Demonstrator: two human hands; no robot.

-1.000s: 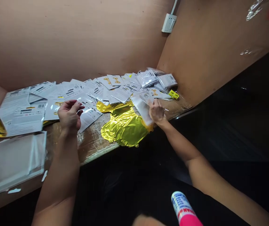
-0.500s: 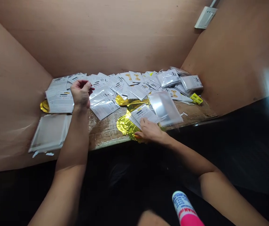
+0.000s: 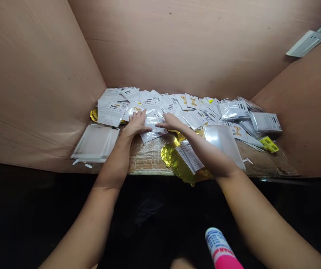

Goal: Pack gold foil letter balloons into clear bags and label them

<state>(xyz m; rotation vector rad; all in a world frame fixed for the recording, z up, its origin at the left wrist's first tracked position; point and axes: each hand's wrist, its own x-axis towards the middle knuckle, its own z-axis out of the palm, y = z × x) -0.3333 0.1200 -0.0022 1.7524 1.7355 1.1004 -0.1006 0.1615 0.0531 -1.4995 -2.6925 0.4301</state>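
Flattening a clear barcode-labelled packet [image 3: 155,129] on the wooden bench [image 3: 146,160], the person keeps the open left hand [image 3: 136,125] at its 9 o'clock and open right hand [image 3: 171,121] at its 3 o'clock, neither grasping, a step seemingly calling next for sliding it into the packet pile [image 3: 194,108] at 12 o'clock.

Head-worn camera looks down at plastic packets [image 3: 153,123].
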